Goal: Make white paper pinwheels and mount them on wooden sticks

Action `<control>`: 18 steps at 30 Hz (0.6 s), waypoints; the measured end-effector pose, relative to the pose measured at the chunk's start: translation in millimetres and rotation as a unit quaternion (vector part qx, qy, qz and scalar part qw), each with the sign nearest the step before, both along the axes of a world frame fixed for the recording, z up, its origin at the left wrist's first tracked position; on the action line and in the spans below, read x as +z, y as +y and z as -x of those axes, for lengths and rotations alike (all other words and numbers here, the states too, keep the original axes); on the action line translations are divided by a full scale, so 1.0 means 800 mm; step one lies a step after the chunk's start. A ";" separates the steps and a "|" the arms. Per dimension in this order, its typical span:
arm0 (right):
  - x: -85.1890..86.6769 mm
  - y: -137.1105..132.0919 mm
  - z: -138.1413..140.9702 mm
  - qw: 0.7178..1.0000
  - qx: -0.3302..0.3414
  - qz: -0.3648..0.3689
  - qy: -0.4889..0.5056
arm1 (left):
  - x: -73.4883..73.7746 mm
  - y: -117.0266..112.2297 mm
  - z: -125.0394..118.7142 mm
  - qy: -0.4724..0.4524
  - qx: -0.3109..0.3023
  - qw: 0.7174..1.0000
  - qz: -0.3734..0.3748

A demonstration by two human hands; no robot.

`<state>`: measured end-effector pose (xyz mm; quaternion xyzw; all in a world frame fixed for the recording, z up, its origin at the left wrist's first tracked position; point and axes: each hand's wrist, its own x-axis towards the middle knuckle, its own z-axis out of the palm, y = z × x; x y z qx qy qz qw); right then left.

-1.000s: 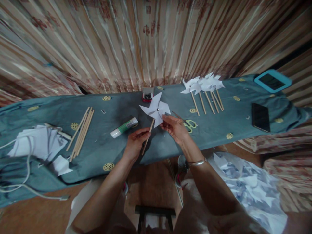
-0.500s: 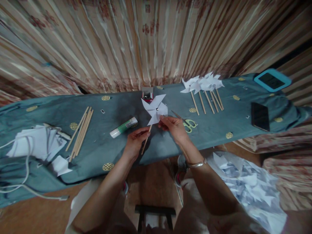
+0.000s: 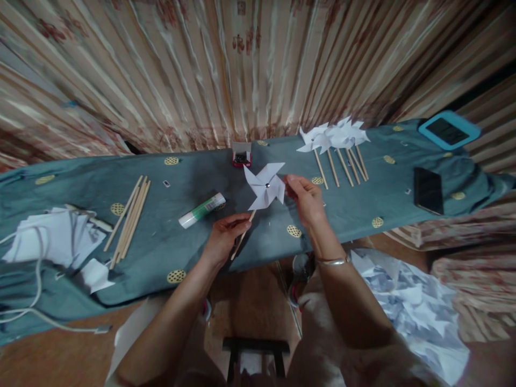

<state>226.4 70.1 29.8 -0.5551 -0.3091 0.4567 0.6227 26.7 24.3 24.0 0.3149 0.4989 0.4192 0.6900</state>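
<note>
A white paper pinwheel [image 3: 265,186] with a metal pin at its centre sits on a wooden stick [image 3: 242,235]. My left hand [image 3: 224,237] is closed round the stick below the wheel. My right hand [image 3: 307,199] pinches the tip of the wheel's right blade between thumb and fingers. Both hands hover over the blue-green cloth [image 3: 181,177] near its front edge.
A glue stick [image 3: 202,210] lies left of the pinwheel; loose wooden sticks [image 3: 131,219] and cut white paper [image 3: 52,239] lie further left with a white cable [image 3: 38,301]. Several finished pinwheels [image 3: 335,141] lie at the back right, then a phone [image 3: 428,189] and a blue-cased tablet [image 3: 449,130]. A small red box [image 3: 241,156] stands behind.
The pinwheel has shifted a little to the right and turned. My right hand has moved from the wheel's lower edge up to its right blade, now covering the scissors seen before.
</note>
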 end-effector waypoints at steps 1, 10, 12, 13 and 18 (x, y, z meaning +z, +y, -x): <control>0.000 0.000 0.001 1.000 0.013 0.011 0.012 | 0.000 0.000 0.000 0.003 -0.002 1.000 0.001; -0.001 -0.001 0.002 0.997 0.057 0.023 0.037 | -0.002 0.001 0.001 0.010 -0.001 1.000 0.000; -0.002 -0.002 0.002 0.997 0.062 0.022 0.039 | -0.003 0.001 0.001 0.009 0.001 1.000 -0.001; -0.003 -0.002 0.002 0.997 0.064 0.021 0.041 | -0.003 0.000 0.001 0.009 0.003 1.000 -0.001; -0.001 -0.005 0.004 0.996 0.074 0.016 0.054 | -0.005 0.001 0.001 0.008 0.007 1.000 -0.003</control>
